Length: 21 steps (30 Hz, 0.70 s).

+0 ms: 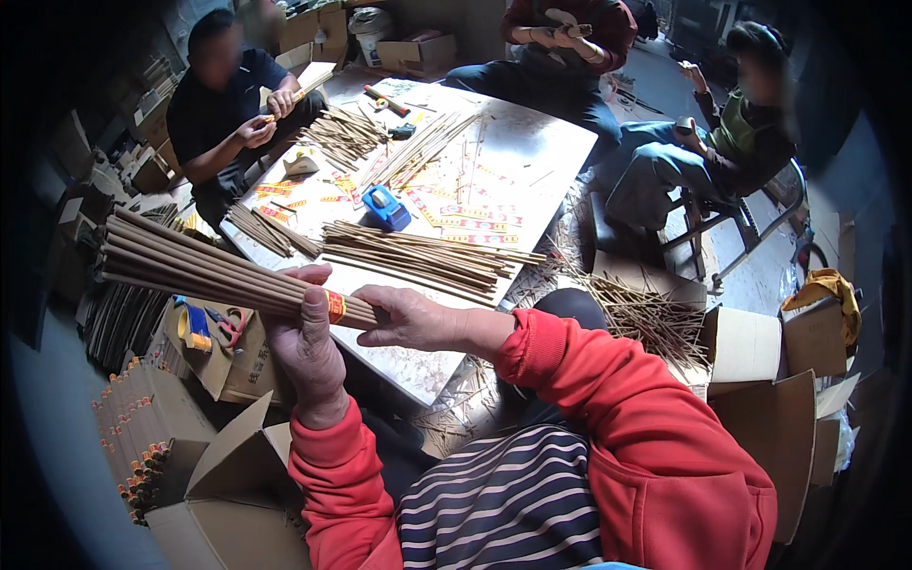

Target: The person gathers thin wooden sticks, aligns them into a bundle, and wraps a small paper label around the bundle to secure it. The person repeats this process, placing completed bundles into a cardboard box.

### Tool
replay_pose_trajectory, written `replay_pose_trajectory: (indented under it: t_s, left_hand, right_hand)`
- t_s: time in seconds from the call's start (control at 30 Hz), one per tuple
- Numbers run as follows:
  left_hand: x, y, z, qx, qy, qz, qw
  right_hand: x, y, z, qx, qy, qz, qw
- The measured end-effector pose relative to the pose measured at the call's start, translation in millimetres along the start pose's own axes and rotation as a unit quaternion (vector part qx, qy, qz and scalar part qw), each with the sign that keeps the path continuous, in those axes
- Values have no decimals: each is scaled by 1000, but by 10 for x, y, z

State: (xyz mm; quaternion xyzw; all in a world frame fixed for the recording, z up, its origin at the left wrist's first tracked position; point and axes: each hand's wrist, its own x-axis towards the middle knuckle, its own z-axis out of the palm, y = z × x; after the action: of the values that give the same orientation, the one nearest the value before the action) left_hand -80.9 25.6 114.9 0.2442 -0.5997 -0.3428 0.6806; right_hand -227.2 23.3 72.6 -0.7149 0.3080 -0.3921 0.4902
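Observation:
A bundle of brown incense sticks (204,271) is held up in front of me, over the near left corner of the white table (556,142). My left hand (309,347) wraps around it from below, near its right end. My right hand (413,318) is closed at that end, fingers against the stick ends. Between the hands, a red and yellow paper band (336,306) circles the bundle. Just beyond lie a pile of loose incense sticks (418,261), a blue tape dispenser (386,207) and scattered red and yellow paper labels (480,225).
Three people sit around the table; the one at left (228,114) handles a bundle. Open cardboard boxes (242,456) stand by my left arm, and another box (769,427) at right. Scissors (228,328) lie on a carton. Loose sticks (636,309) heap at the right.

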Motion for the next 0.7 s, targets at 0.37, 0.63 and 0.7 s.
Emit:
replay_pose_trajectory:
  t_s: [0.37,0.63,0.7]
  left_hand:
    - [280,133,442,47,-25,13,998]
    - [545,562,136,-270,-20,-126,954]
    - [495,535,180,-330,-19,-166,929]
  right_hand:
    - [130,267,-2,-34,146,-67,987]
    - [-158,-471,-37,64,-45,75,994]
    - [-207,-565,-10,169,-66,105,978]
